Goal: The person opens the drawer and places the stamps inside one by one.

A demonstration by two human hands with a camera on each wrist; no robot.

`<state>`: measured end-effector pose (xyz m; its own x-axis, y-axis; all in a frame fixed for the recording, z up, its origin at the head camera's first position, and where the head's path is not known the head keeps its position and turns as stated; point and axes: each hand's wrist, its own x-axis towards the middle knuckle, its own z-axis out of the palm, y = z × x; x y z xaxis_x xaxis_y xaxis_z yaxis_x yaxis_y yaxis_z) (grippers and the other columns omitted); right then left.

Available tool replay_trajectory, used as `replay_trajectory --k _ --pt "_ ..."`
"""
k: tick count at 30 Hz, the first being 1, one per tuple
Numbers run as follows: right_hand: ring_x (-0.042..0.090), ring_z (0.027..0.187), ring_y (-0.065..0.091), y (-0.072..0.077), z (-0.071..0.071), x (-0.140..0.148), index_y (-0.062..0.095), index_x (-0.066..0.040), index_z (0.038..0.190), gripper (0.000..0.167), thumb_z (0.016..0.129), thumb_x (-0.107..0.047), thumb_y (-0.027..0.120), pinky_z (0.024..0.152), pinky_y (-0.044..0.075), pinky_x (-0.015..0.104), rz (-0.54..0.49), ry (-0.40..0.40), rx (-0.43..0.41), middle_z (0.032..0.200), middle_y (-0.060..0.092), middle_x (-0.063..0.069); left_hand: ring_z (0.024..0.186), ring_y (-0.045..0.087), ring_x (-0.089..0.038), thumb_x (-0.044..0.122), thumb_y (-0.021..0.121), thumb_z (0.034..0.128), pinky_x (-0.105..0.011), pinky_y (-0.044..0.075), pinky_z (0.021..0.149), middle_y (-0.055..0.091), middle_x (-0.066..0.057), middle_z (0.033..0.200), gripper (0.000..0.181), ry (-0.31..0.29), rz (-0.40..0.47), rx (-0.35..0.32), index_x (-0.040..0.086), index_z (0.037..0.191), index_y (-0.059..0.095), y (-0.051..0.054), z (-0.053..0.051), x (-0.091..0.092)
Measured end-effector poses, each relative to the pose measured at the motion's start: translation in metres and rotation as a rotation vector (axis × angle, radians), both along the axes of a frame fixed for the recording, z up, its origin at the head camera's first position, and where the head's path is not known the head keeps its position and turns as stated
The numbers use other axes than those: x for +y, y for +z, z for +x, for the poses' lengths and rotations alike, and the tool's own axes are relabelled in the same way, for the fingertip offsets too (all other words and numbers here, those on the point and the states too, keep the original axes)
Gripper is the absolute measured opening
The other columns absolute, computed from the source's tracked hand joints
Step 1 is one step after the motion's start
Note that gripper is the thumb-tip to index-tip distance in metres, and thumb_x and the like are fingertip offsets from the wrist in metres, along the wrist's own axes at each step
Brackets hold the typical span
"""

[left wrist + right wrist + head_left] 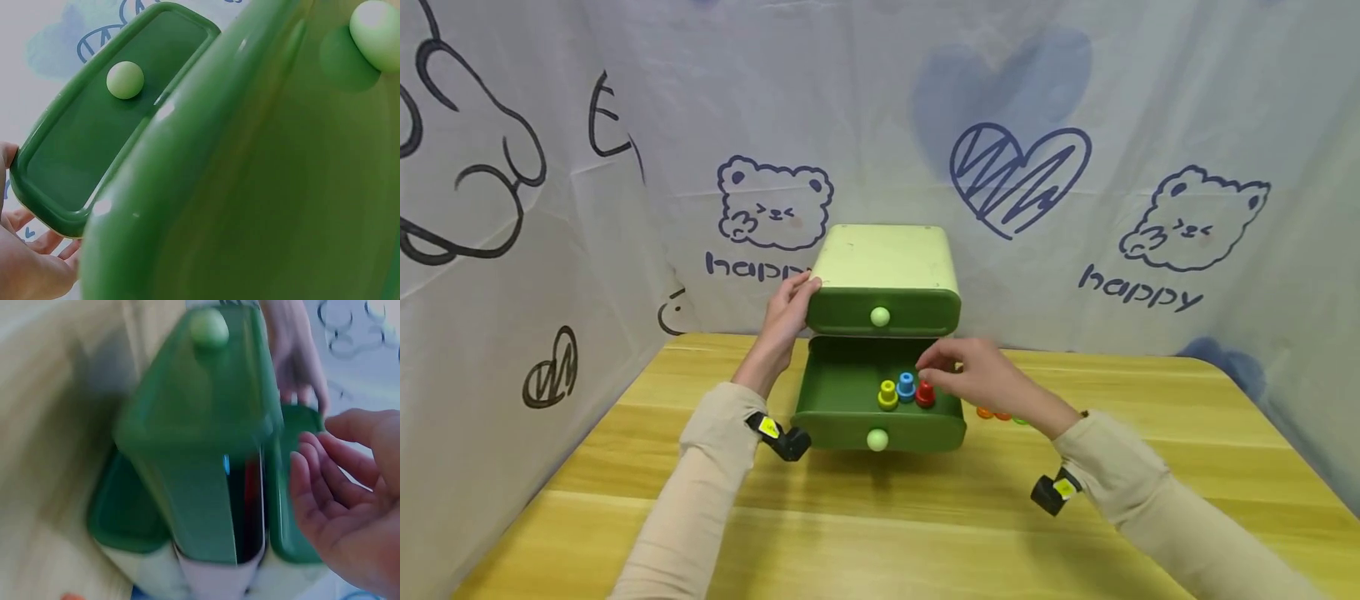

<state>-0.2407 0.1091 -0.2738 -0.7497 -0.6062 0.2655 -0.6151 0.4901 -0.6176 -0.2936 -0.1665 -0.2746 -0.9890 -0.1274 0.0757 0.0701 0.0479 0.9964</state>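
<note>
A small cabinet with a cream shell [887, 254] and green drawers stands on the table. Its upper drawer [842, 311] is closed, while the lower drawer [831, 429] is pulled out. Inside the lower one, toward the right, stand three small plastic pegs with wide bases: yellow [887, 395], blue [906, 387] and red [925, 394]. My left hand [782, 321] rests against the cabinet's upper left side. Over the right side of the pulled-out drawer, close by the red peg, is my right hand [973, 367]. Its fingers are loosely bent, and the right wrist view shows nothing between them.
Small orange [985, 412] and green [1020, 421] pieces lie on the wooden table [1120, 400] right of the drawer, partly behind the right forearm. A white printed cloth [880, 125] hangs behind the cabinet. Pale round knobs [877, 440] stick out from the drawer fronts.
</note>
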Motion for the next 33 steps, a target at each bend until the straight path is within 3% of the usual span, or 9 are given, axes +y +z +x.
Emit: replay_trajectory --k 7,12,16,21,23,26,30,33 --pt "0.009 0.072 0.059 -0.017 0.039 -0.013 0.07 -0.002 0.098 0.009 0.091 -0.005 0.066 0.058 0.052 0.025 -0.172 0.051 0.127 0.083 0.067 0.0 0.124 0.045 -0.028 0.032 0.049 0.1 -0.039 0.038 0.105 0.039 -0.014 0.146 0.057 -0.009 0.003 -0.009 0.009 0.149 0.034 0.001 -0.002 0.001" --pt "0.011 0.063 0.061 -0.03 0.057 -0.023 0.069 0.0 0.097 0.009 0.091 -0.005 0.065 0.048 0.051 0.025 -0.257 0.079 0.066 0.075 0.066 0.0 0.123 0.045 -0.029 0.032 0.049 0.1 -0.041 0.037 0.105 0.039 -0.015 0.146 0.057 -0.002 0.004 0.006 0.009 0.149 0.033 0.001 -0.002 0.0" --pt "0.007 0.06 0.061 -0.048 0.063 -0.034 0.07 0.0 0.091 0.006 0.09 -0.003 0.065 0.05 0.05 0.021 -0.248 0.025 0.151 0.072 0.066 -0.001 0.123 0.046 -0.029 0.032 0.049 0.1 -0.04 0.038 0.105 0.039 -0.015 0.146 0.056 -0.005 0.006 -0.003 0.009 0.149 0.034 0.001 -0.002 0.0" --pt "0.005 0.06 0.058 -0.066 0.066 -0.046 0.072 -0.004 0.08 0.01 0.088 -0.008 0.068 0.055 0.049 0.019 -0.132 -0.116 0.299 0.07 0.067 0.0 0.123 0.045 -0.029 0.032 0.049 0.1001 -0.04 0.038 0.104 0.039 -0.015 0.146 0.057 -0.007 0.014 -0.008 0.01 0.15 0.033 0.001 -0.002 0.001" --pt "0.004 0.059 0.056 -0.071 0.066 -0.05 0.072 -0.005 0.078 0.013 0.088 -0.013 0.069 0.055 0.048 0.02 -0.073 -0.169 0.297 0.07 0.067 0.0 0.123 0.046 -0.029 0.031 0.049 0.1 -0.04 0.038 0.104 0.039 -0.014 0.146 0.056 -0.002 0.019 -0.003 0.009 0.149 0.034 0.001 -0.002 0.001" --pt "0.002 0.056 0.053 -0.075 0.066 -0.056 0.073 -0.005 0.078 0.017 0.089 -0.018 0.07 0.053 0.046 0.019 -0.034 -0.21 0.23 0.066 0.066 -0.001 0.122 0.046 -0.028 0.031 0.05 0.0999 -0.039 0.039 0.104 0.039 -0.014 0.146 0.056 -0.001 0.023 -0.001 0.01 0.149 0.034 0.001 -0.002 0.001" --pt "0.0 0.054 0.052 -0.076 0.066 -0.06 0.073 -0.004 0.076 0.022 0.089 -0.023 0.07 0.05 0.045 0.019 -0.06 -0.228 0.165 0.064 0.066 -0.002 0.122 0.046 -0.028 0.032 0.049 0.0999 -0.039 0.038 0.104 0.039 -0.014 0.146 0.056 -0.005 0.021 -0.003 0.01 0.149 0.034 0.001 -0.003 0.0" --pt "-0.001 0.053 0.051 -0.076 0.066 -0.063 0.073 -0.004 0.075 0.024 0.088 -0.023 0.071 0.05 0.044 0.019 -0.084 -0.245 0.173 0.063 0.066 -0.002 0.121 0.046 -0.028 0.031 0.049 0.0999 -0.039 0.038 0.104 0.04 -0.014 0.145 0.056 -0.006 0.024 -0.003 0.01 0.149 0.034 0.001 -0.002 0.0"
